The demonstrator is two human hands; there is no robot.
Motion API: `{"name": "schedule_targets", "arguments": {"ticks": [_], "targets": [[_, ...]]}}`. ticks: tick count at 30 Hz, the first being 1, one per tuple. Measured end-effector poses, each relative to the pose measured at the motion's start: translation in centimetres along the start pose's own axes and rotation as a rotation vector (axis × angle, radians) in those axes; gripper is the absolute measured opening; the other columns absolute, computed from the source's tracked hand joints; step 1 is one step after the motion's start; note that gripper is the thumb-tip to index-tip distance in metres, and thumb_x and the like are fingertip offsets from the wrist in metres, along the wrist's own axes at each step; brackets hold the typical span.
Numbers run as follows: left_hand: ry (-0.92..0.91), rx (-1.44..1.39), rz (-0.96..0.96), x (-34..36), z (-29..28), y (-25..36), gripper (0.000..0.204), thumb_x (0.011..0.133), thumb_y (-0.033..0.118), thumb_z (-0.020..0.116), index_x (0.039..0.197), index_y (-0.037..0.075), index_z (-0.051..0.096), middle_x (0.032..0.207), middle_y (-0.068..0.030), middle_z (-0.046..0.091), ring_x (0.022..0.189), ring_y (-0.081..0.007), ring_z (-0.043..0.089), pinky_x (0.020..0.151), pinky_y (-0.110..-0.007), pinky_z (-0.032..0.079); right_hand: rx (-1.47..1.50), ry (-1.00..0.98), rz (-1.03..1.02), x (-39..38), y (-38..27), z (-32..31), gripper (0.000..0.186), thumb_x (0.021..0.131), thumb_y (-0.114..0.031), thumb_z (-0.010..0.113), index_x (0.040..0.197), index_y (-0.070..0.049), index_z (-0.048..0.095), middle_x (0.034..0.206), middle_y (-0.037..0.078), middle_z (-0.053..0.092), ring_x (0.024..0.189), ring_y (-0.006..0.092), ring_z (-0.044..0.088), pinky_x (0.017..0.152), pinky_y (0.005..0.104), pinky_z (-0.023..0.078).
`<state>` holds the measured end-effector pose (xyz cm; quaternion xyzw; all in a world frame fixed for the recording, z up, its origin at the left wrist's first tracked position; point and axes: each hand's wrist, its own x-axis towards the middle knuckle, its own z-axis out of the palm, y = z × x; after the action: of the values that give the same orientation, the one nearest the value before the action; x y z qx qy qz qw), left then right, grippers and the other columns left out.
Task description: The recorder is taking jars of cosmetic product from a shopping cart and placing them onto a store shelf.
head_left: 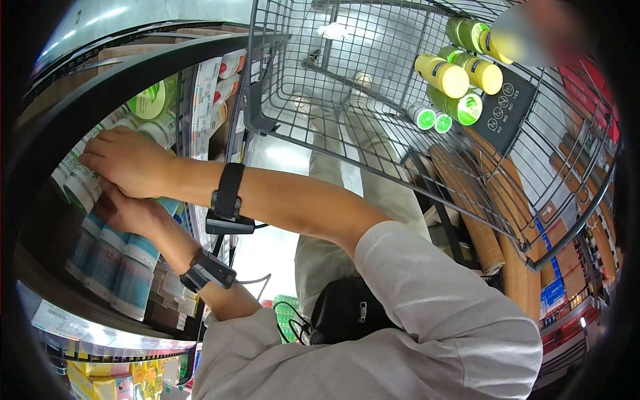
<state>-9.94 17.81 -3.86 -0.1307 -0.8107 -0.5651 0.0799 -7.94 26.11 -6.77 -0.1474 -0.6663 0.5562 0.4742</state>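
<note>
At the shelf on the left, my right hand (130, 162) reaches over a row of white and green canisters, its fingers curled down on the nearest white canister (85, 190). My left hand (128, 211) is just below, close against the right hand and beside that canister's near end. Its fingers are mostly hidden, so its grip does not show. Behind the right hand stands a larger green-lidded container (152, 100). Several blue-topped canisters (110, 257) stand below the left hand. A black strapped device (230, 200) is on my right wrist, another (208, 270) on my left.
A wire shopping cart (393, 175) stands on the far side, holding yellow bottles (442, 75) and green-capped containers (460, 105). The shelf's dark curved edge (87, 93) runs around the canisters. Price strips (202, 107) line the shelf. A black bag (350, 310) hangs at my waist.
</note>
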Motion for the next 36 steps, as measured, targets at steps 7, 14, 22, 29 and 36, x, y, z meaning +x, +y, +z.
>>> {"name": "schedule_targets", "arguments": {"ticks": [7, 14, 22, 29, 36], "targets": [[-0.135, 0.017, -0.004, -1.4, 0.8, 1.1, 0.026, 0.092, 0.009, 0.064, 0.111, -0.006, 0.055, 0.109, -0.0159, 0.065, 0.093, -0.0231, 0.066, 0.077, -0.035, 0.056, -0.109, 0.067, 0.044, -0.6, -0.9, -1.9, 0.038, 0.073, -0.014, 0.064, 0.108, -0.002, 0.064, 0.105, 0.009, 0.063, 0.103, 0.0265, 0.060, 0.090, 0.0410, 0.047], [0.018, -0.100, 0.084, -5.7, 1.4, 6.0, 0.023, 0.093, 0.012, 0.055, 0.112, 0.000, 0.058, 0.112, -0.0120, 0.060, 0.096, -0.0160, 0.057, 0.082, -0.028, 0.043, 0.091, -0.200, 0.357, -2.2, -4.2, -14.7, 0.013, 0.077, -0.010, 0.066, 0.088, -0.006, 0.064, 0.075, 0.010, 0.065, 0.074, 0.0258, 0.066, 0.065, 0.0387, 0.052], [-1.754, -0.130, -0.377, -20.5, 22.2, 7.0, 0.026, 0.099, 0.027, 0.056, 0.092, 0.004, 0.067, 0.096, -0.0038, 0.061, 0.089, -0.0161, 0.059, 0.077, -0.031, 0.046, -0.290, -0.304, 1.307, -12.8, 2.6, -43.7, 0.032, 0.085, -0.032, 0.067, 0.089, -0.001, 0.069, 0.073, 0.010, 0.067, 0.063, 0.0204, 0.064, 0.061, 0.0352, 0.050], [-2.377, 0.779, -0.214, -34.9, 34.4, -0.7, 0.056, 0.090, 0.052, 0.062, 0.112, 0.000, 0.067, 0.097, -0.0147, 0.070, 0.077, -0.0246, 0.066, 0.073, -0.040, 0.051, -0.193, -0.488, 1.938, -24.1, 6.3, -56.7, 0.045, 0.087, -0.046, 0.062, 0.103, -0.004, 0.070, 0.086, 0.010, 0.074, 0.071, 0.0194, 0.068, 0.060, 0.0377, 0.050], [-2.313, 0.785, -0.131, -42.5, 34.2, -8.8, 0.065, 0.085, 0.048, 0.065, 0.125, -0.003, 0.063, 0.126, -0.0228, 0.065, 0.120, -0.0383, 0.061, 0.099, -0.047, 0.048, -0.242, -0.401, 1.938, -33.3, 8.8, -57.2, 0.047, 0.089, -0.042, 0.064, 0.115, -0.004, 0.069, 0.104, 0.015, 0.070, 0.080, 0.0221, 0.067, 0.064, 0.0337, 0.051]]}}
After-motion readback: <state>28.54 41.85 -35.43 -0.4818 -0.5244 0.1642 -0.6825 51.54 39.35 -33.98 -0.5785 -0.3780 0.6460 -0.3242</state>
